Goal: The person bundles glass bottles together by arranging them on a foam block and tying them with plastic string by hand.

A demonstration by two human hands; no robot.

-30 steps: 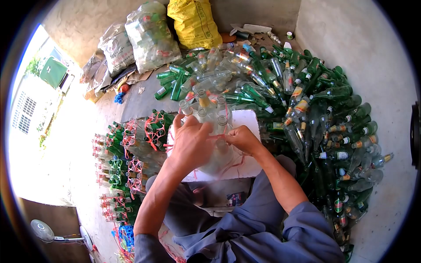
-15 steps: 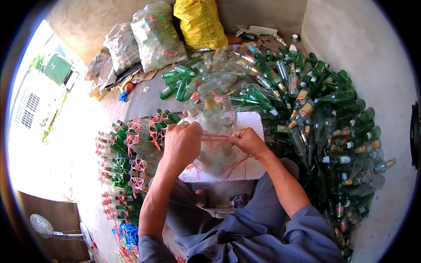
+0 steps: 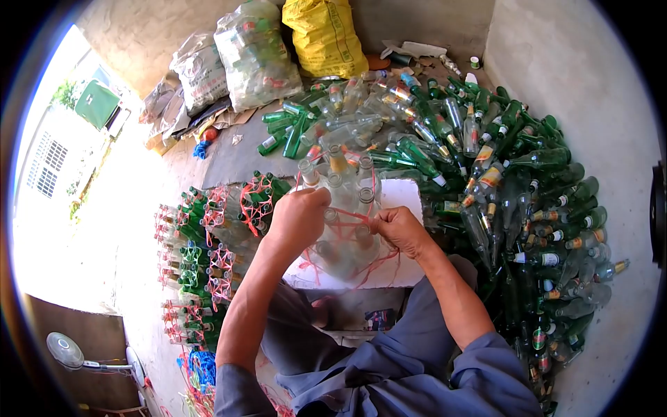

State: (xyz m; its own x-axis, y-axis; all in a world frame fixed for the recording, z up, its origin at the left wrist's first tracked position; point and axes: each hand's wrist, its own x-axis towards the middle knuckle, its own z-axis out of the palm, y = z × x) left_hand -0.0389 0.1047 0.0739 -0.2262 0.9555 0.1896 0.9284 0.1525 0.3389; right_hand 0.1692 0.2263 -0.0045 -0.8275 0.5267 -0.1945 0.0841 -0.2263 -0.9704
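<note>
A cluster of clear glass bottles [image 3: 347, 244] stands upright on a white board [image 3: 405, 198] in front of me. Red plastic string [image 3: 351, 214] runs around the bottle necks and hangs loose at their base. My left hand [image 3: 300, 214] is closed at the left side of the necks, gripping the string; its fingertips are turned away from view. On the right, my right hand [image 3: 399, 231] pinches the string between thumb and forefinger. A stretch of string spans the gap between the hands, across the front bottles.
Loose green and clear bottles [image 3: 514, 208] are heaped to the right and behind. Tied bottle bundles [image 3: 208, 250] stand on the left. Filled sacks [image 3: 253, 59] and a yellow sack [image 3: 325, 38] line the back wall. A fan [image 3: 66, 349] is at lower left.
The string between my hands was a tight straight band; now it crosses lower and at angles over the front bottles. My left hand has shifted slightly right. The whole view has shifted a little.
</note>
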